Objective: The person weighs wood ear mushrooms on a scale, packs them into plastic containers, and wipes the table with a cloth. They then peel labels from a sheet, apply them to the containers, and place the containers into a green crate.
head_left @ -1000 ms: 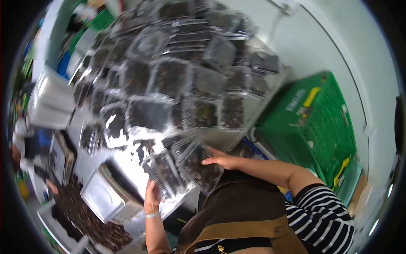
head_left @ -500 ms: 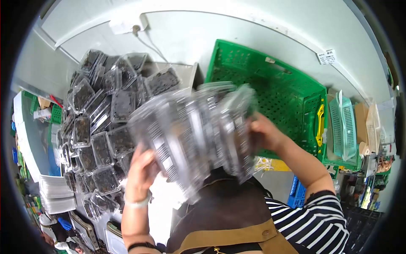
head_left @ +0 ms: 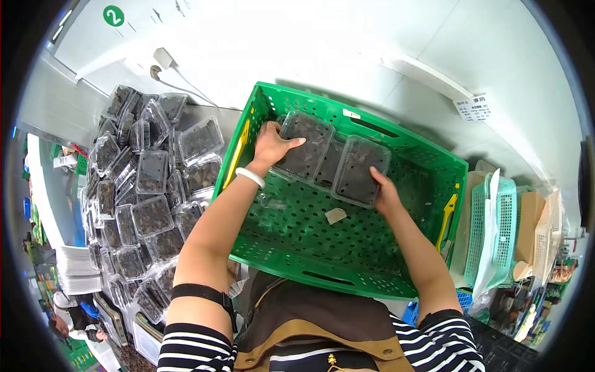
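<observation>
My left hand [head_left: 274, 146] grips a clear plastic clamshell box [head_left: 308, 133] with dark contents, its thumb on the lid and its fingers down the left side. Another clamshell box [head_left: 364, 162] is in my right hand [head_left: 387, 193], thumb on the lid and fingers hidden behind its right edge. Between the two, part of a further dark-filled box [head_left: 330, 162] shows. All are inside a green perforated crate [head_left: 322, 239], by its back wall. What the dark pieces are, I cannot make out.
A heap of similar filled boxes [head_left: 152, 170] covers the counter at left. White trays [head_left: 79, 270] are stacked beside it. Teal baskets [head_left: 493, 223] stand right of the crate. A small pale tag [head_left: 336, 215] lies on the crate floor. Someone in white [head_left: 93, 338] is at lower left.
Both hands have carried a bunch of clamshell boxes from in front of my body into the green crate. The crate now sits nearer and lower in view.
</observation>
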